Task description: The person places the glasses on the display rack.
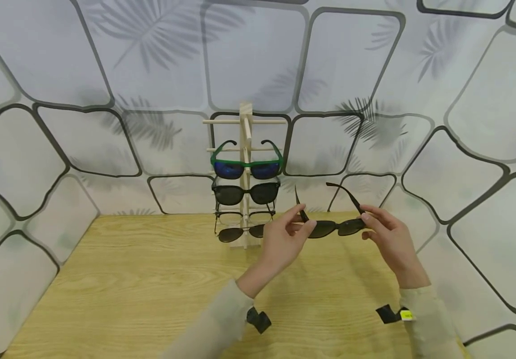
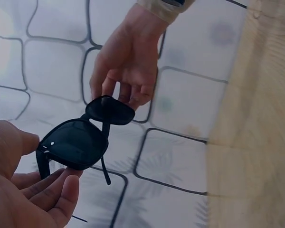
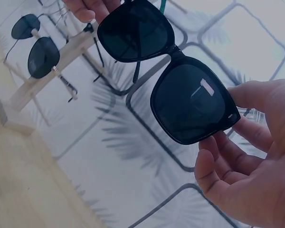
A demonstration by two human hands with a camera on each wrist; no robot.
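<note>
A pair of black sunglasses (image 1: pixel 322 229) is held up between both hands to the right of a wooden display stand (image 1: pixel 246 112). Its temples are unfolded and point away toward the wall. My left hand (image 1: pixel 283 238) pinches one end of the frame, near the hinge, thumb in front and fingers behind. At the other end my right hand (image 1: pixel 388 242) pinches the opposite hinge. Dark lenses (image 3: pixel 187 102) face the right wrist camera, one showing a small pale reflection. In the left wrist view the sunglasses (image 2: pixel 76 142) appear tilted, with a hand at each end.
On the stand hang green-framed sunglasses (image 1: pixel 265 170) with blue lenses, black sunglasses (image 1: pixel 229 195), thin-framed clear glasses (image 1: pixel 230 218) and dark aviator-style sunglasses (image 1: pixel 231 235). Bare pegs (image 1: pixel 222 121) top the stand. It stands at the back of a wooden table (image 1: pixel 150 279), against patterned walls.
</note>
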